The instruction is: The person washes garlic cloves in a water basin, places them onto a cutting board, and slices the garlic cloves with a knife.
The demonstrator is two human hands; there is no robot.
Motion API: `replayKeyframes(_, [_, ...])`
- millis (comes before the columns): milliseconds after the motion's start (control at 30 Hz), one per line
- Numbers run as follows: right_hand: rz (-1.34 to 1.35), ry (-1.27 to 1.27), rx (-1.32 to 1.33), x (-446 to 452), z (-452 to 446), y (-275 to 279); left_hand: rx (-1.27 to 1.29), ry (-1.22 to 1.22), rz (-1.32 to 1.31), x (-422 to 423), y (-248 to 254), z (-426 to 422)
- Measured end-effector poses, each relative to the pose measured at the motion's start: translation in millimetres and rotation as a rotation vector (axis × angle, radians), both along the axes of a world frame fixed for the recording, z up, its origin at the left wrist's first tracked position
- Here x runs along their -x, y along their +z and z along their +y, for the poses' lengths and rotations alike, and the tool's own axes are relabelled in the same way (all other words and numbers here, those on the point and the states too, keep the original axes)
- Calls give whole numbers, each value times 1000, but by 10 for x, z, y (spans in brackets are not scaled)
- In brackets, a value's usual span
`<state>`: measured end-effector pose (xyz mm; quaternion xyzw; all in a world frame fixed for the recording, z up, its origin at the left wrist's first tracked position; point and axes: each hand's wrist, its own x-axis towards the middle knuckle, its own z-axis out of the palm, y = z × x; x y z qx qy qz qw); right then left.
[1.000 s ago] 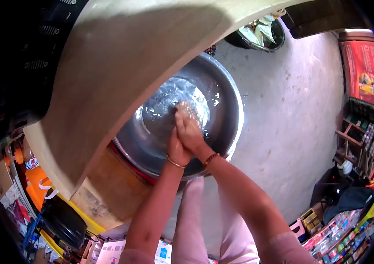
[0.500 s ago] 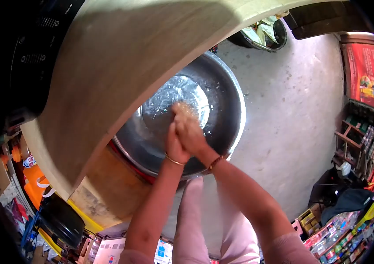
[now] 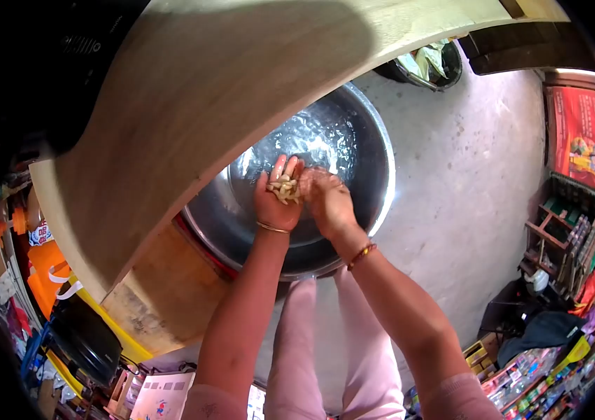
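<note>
One broad counter [image 3: 192, 91] spread ahead and to the left of the left hand [image 3: 273, 208] and right hand [image 3: 334, 204]. Below them sat a metal basin [image 3: 385, 164] holding rippled water [image 3: 304, 133]. The left hand lay palm up, loosely cupped around a small heap of pale pieces [image 3: 284, 189]. The right hand, blurred and half curled, was just beside it; its grip could not be told. Seemingly the step was working over the pieces; the next move called for a level left palm, lest some slip.
</note>
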<state>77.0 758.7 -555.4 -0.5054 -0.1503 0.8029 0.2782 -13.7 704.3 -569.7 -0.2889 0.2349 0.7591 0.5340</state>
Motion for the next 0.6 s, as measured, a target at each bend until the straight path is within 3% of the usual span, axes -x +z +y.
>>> replayKeyframes(33, [-50, 182, -85, 4, -9, 83, -3, 4, 0, 3, -165, -36])
replayKeyframes(67, [-287, 447, -358, 33, 20, 106, -248, -52, -9, -2, -329, -76])
replayKeyframes(100, [-288, 446, -351, 83, 61, 109, -491, -112, -20, -12, -418, -118])
replayKeyframes(167, [-662, 527, -1164, 208, 149, 93, -453, -133, -95, -92, -216, -77])
replayKeyframes(233, [-609, 515, -1060, 304, 26, -73, -133, -134, -88, -158, -54, 4])
replayKeyframes(300, [-581, 512, -1228, 303, -229, -82, 299, 132, 198, -236, 187, 157])
replayKeyframes(367, [-488, 491, -1130, 277, -232, 71, 4, -150, 321, -110, -442, -148])
replayKeyframes(400, [-441, 718, -704, 251, 36, 266, -465, -161, 101, -141, -477, -273])
replayKeyframes(433, [-378, 911, -269, 281, 247, 528, 157, -209, 123, -289, 62, -79])
replayKeyframes(500, [-642, 653, -374, 484, -74, 718, 117, -200, 78, -244, 108, -96])
replayKeyframes(533, [-558, 594, -772, 426, -258, 241, 109, -193, 76, -106, -87, -146])
replayKeyframes(567, [-453, 519, -1158, 368, -371, -13, -155, -225, 210, 100, -432, -261])
replayKeyframes(600, [-364, 612, -1040, 345, -322, 243, -285, -244, 278, 147, -549, -318])
